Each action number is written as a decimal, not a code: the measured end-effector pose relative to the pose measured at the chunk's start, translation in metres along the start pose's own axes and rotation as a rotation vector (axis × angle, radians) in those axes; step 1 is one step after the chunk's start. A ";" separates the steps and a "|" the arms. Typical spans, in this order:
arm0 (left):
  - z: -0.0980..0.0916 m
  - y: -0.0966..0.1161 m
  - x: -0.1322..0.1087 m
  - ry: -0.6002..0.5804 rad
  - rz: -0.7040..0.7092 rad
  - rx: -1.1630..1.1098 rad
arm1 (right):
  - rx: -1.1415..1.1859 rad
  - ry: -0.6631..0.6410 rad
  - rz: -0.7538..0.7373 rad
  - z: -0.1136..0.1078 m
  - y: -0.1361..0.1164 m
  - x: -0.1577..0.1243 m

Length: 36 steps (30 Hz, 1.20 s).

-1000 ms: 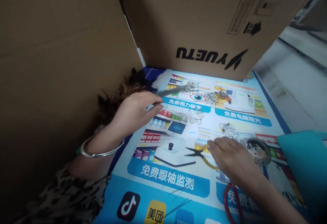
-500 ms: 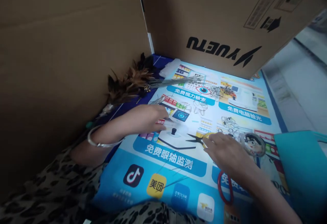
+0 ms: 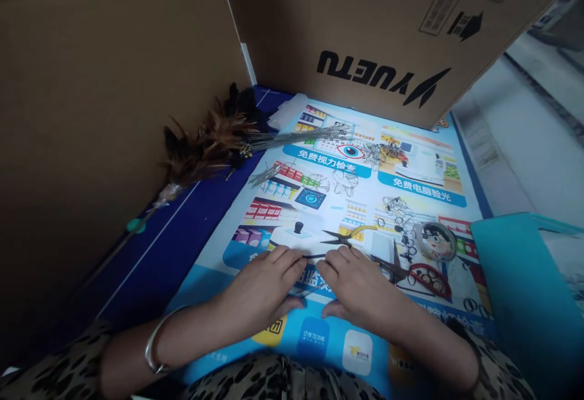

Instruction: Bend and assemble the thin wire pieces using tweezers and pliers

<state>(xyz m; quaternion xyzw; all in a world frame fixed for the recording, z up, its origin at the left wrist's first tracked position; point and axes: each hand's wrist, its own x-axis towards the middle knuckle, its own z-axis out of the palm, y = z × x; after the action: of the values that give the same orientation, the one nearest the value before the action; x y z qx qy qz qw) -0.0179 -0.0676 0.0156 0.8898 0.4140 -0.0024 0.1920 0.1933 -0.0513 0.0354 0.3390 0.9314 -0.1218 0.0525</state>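
My left hand (image 3: 271, 281) and my right hand (image 3: 356, 284) lie low on the printed sheet (image 3: 255, 302), facing each other with a small gap. Their fingers bend down toward the sheet, and both thumbs stand apart from them. Thin wire (image 3: 311, 292) shows faintly between the hands; most of it is hidden beneath them. Just beyond my right hand rest the pliers (image 3: 349, 237) with a yellow handle, jaws apart. To its right lie red-handled scissors (image 3: 426, 278), their blades partly behind the hand.
Cardboard walls (image 3: 365, 16) enclose the left and back. Brown feathers (image 3: 201, 144) lie at left, beside a wire bundle (image 3: 296, 137). Small dark rings (image 3: 406, 242), a round clear container (image 3: 437, 242) and a teal box (image 3: 515, 278) are at right.
My right hand has let go of the pliers and come down left. My left hand has moved down nearer to me. The scissors, partly hidden by the right arm before, now show more fully.
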 end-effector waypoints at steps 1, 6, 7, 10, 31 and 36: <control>-0.001 -0.003 0.003 0.010 0.003 -0.011 | 0.007 0.011 0.013 0.004 0.000 0.002; -0.006 -0.020 0.022 0.079 0.029 0.012 | 0.021 0.079 0.043 0.018 0.009 0.011; -0.006 -0.022 0.026 0.090 0.040 0.030 | 0.024 0.092 0.044 0.020 0.010 0.012; -0.009 -0.028 0.037 0.096 0.078 0.082 | 0.022 0.124 0.060 0.027 0.012 0.014; -0.025 -0.046 0.032 -0.026 0.173 0.145 | -0.152 0.108 0.028 0.030 0.007 0.009; -0.029 -0.053 0.029 -0.063 0.150 0.136 | -0.129 0.124 0.025 0.030 0.007 0.009</control>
<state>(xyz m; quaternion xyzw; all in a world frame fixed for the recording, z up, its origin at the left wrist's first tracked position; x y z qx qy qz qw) -0.0424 -0.0049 0.0195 0.9286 0.3390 -0.0442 0.1440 0.1912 -0.0481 0.0035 0.3532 0.9345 -0.0396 0.0181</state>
